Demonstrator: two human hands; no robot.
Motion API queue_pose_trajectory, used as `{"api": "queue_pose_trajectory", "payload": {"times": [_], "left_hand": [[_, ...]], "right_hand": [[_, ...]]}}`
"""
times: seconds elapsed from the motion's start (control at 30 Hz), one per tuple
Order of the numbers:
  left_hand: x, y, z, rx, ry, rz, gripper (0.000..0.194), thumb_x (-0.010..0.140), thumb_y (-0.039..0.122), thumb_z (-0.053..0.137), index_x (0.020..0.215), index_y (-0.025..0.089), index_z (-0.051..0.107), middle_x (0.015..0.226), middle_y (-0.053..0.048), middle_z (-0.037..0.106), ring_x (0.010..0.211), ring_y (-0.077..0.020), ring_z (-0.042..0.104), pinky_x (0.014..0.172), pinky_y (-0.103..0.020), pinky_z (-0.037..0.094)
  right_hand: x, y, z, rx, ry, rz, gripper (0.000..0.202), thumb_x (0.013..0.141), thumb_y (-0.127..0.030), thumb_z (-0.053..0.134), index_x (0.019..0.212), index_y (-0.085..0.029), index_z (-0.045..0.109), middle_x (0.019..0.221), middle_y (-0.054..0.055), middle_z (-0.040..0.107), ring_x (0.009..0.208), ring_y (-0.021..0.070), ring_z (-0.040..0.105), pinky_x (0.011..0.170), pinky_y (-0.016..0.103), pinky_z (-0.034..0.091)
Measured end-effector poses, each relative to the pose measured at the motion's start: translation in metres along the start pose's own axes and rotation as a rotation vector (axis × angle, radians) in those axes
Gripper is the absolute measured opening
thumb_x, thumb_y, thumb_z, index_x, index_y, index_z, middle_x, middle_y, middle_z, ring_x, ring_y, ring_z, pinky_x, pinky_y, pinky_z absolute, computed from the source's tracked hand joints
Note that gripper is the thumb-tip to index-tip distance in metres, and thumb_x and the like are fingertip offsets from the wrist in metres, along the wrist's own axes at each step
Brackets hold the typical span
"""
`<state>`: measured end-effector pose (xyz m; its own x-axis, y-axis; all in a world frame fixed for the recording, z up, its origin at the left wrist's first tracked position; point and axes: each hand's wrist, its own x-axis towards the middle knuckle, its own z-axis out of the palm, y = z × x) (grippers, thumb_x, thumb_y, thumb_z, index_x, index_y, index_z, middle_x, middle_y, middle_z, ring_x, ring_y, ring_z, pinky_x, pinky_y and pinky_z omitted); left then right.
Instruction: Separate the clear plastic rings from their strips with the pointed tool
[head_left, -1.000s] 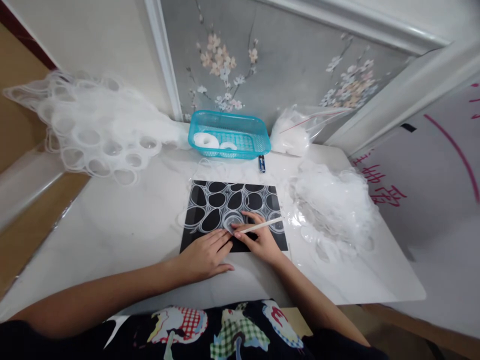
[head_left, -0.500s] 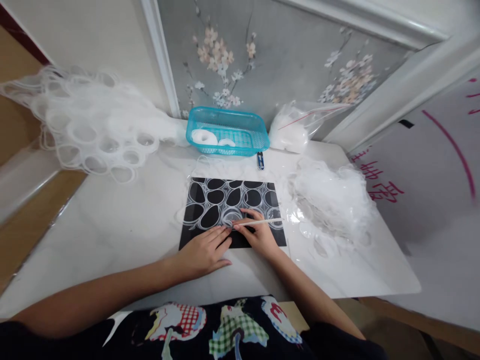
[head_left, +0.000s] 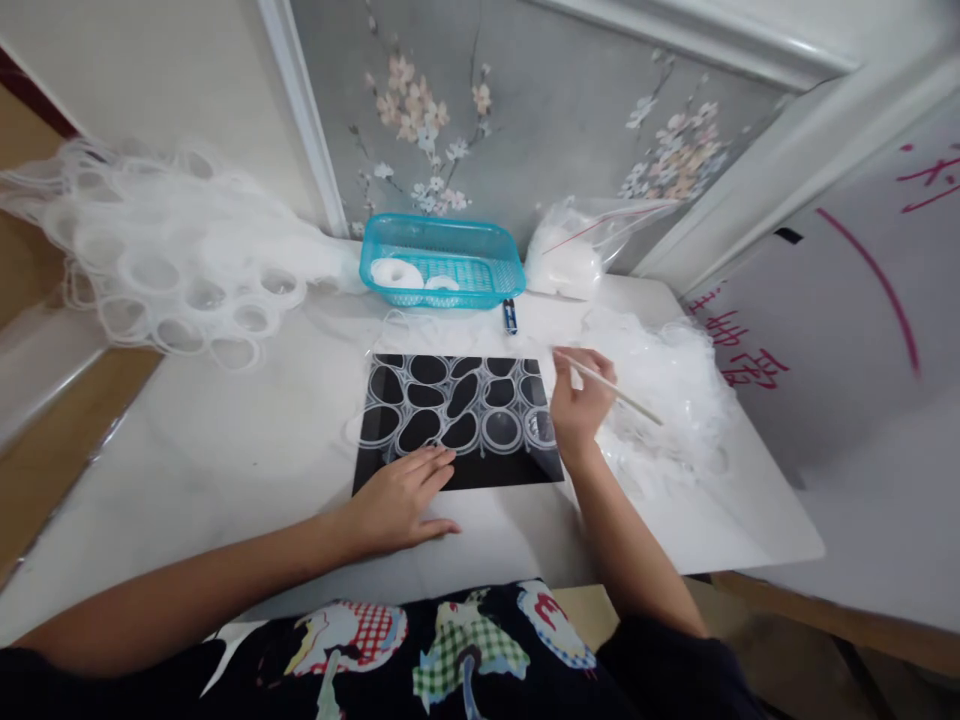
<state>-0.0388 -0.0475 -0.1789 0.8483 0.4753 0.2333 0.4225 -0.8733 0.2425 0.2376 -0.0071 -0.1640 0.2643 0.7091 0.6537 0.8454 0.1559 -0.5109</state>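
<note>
A black sheet (head_left: 525, 468) lies on the white table, with white looped netting (head_left: 501, 428) spread over most of it in rows of rounded openings. Flat on the sheet's lower left part and the netting's edge rests my left hand (head_left: 401, 497), fingers stretched out and holding nothing. My right hand (head_left: 583, 400) is raised just beyond the sheet's right edge, its fingers closed round a thin pale stick (head_left: 619, 392) that points to the right. Behind that hand is a loose pile of white netting (head_left: 667, 385).
A turquoise basket (head_left: 442, 300) holding white rolls stands at the back, beside a clear bag (head_left: 566, 265) of white material. A small blue object (head_left: 510, 317) lies before the basket. More netting (head_left: 172, 265) bunches at the left. A whiteboard (head_left: 847, 440) borders the right side.
My right hand has moved right and up, off the netting and away from my left hand, carrying the stick. My left hand stays on the sheet. The view has shifted slightly.
</note>
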Motion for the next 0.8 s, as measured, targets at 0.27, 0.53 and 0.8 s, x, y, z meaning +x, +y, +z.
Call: {"api": "queue_pose_trajectory", "payload": {"times": [0.27, 0.53, 0.8], "left_hand": [[0.039, 0.006, 0.000, 0.028, 0.006, 0.152, 0.054, 0.099, 0.055, 0.045, 0.118, 0.009, 0.066, 0.133, -0.021, 0.062, 0.125, -0.0322, 0.058, 0.108, -0.045, 0.043], [0.059, 0.010, 0.015, 0.128, -0.043, 0.193, 0.055, 0.097, 0.056, 0.050, 0.115, 0.007, 0.065, 0.126, -0.020, 0.067, 0.119, -0.0313, 0.062, 0.105, -0.042, 0.045], [0.064, 0.008, 0.014, -0.039, -0.017, 0.098, 0.055, 0.097, 0.058, 0.049, 0.111, 0.008, 0.066, 0.125, -0.022, 0.066, 0.113, -0.0308, 0.063, 0.096, -0.043, 0.050]], "right_hand": [[-0.059, 0.004, -0.015, 0.389, -0.534, 0.232, 0.022, 0.092, -0.039, 0.060, 0.086, -0.026, 0.077, 0.088, 0.006, 0.079, 0.114, 0.0331, 0.064, 0.097, 0.053, 0.050], [-0.055, 0.006, -0.013, 0.406, -0.577, 0.200, 0.017, 0.091, -0.033, 0.064, 0.092, -0.025, 0.079, 0.096, 0.007, 0.080, 0.123, 0.0327, 0.060, 0.106, 0.056, 0.044], [-0.054, 0.004, -0.022, 0.469, -0.619, 0.206, 0.018, 0.092, -0.035, 0.063, 0.090, -0.026, 0.079, 0.098, 0.006, 0.079, 0.129, 0.0331, 0.056, 0.109, 0.059, 0.041]]}}
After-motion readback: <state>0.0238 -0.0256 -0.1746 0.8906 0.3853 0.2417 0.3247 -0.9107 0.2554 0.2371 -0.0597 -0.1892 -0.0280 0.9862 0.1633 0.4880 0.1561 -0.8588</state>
